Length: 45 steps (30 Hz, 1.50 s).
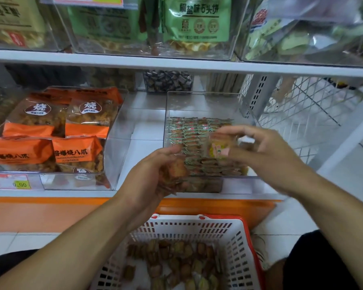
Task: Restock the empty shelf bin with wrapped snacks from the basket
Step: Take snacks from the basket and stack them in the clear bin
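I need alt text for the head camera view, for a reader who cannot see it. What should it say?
A person's two hands hold small wrapped snacks over a clear shelf bin already partly filled with neat rows: the left hand holds a stack, the right hand one snack. Below, a white basket holds more snacks; orange snack bags sit in the bin to the left.

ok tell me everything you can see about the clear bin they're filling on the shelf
The clear bin is a see-through, plastic-looking box with an open top, sitting upright on the white lower shelf, right of the bin of orange packs with a gap between. Small wrapped snacks lie in neat rows across its floor; the back part is bare. The left hand, holding a stack of snacks, overlaps its front left corner; the right hand holds one blurred snack above it. Actual contact can't be told.
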Motion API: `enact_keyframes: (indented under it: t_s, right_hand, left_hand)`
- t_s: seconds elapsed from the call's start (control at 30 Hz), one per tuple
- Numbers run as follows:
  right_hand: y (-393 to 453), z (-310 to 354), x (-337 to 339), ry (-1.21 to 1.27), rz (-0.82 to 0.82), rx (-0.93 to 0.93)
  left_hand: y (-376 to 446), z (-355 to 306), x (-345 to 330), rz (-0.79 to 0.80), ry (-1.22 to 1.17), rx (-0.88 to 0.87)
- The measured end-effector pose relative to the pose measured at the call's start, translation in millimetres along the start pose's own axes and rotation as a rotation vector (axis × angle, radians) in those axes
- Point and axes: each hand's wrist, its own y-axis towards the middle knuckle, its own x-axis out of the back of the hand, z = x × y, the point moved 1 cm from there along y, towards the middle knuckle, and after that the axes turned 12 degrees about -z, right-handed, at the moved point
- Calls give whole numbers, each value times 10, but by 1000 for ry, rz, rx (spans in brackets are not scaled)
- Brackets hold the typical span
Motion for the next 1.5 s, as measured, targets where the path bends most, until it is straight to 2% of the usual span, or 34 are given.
enact_keyframes:
  t_s: [0.07,0.13,0.2,0.27,0.37,0.47,0.57,0.67,0.73,0.83,0.9,0.93,1.0,1.03,1.07,1.1,1.13,1.2,1.27,1.4,1.5]
  right_hand:
    - [149,76,205,-466,-98,197]
    - [324,113,315,-846,-112,301]
    - [485,93,313,-1154,-16,281]
    - [602,36,238,-1405,129,182]
    - [696,-122,90,-1600,319,63]
    - [771,-322,-26,-1608,379,35]
    - [830,-496,-55,-1583,356,61]
    - [852,-652,-54,-1560,322,109]
    - [864,-736,-54,-1535,368,94]
    - [847,-655,-21,-1524,444,23]
    - [795,-493,17,-1501,390,56]
    - [746,-390,13,-1416,311,106]
    - [579,-242,-51,-979,178,192]
    - [449,-163,-122,-724,202,214]
    - [318,-107,-202,-568,278,230]
    - [210,-83,-275,-527,355,270]
    - [136,-106,-340,-566,405,343]
    - [83,-214,-422,-694,384,485]
    - [65,-284,-468,-731,335,482]
    - [-20,-437,-561,-739,359,477]
    - [12,-424,-537,-621,347,453]
  left_hand:
    - [20,29,-30,-20,29,14]
    - [50,57,-65,-49,46,21]
    - [77,80,-98,-69,82,20]
    - [101,96,-125,-76,123,17]
    - [135,118,-155,-82,150,17]
    - [165,145,-175,-66,160,16]
    - [182,164,-165,-68,151,30]
    - [171,157,-159,-86,77,74]
    - [167,136,-157,-90,18,103]
    - [151,97,-158,-65,-59,120]
    - [135,74,-162,-53,-94,131]
    - [125,65,-163,-46,-108,138]
    - [103,52,-158,-33,-123,145]
    - [93,47,-155,-23,-124,142]
    - [79,41,-151,-7,-125,139]
    - [61,31,-148,14,-130,137]
    - [40,14,-144,40,-139,132]
    - [-4,-20,-136,107,-174,130]
    - [-53,-63,-123,169,-223,149]
    - [-106,-85,-131,287,-287,172]
    - [-83,-82,-95,287,-176,142]
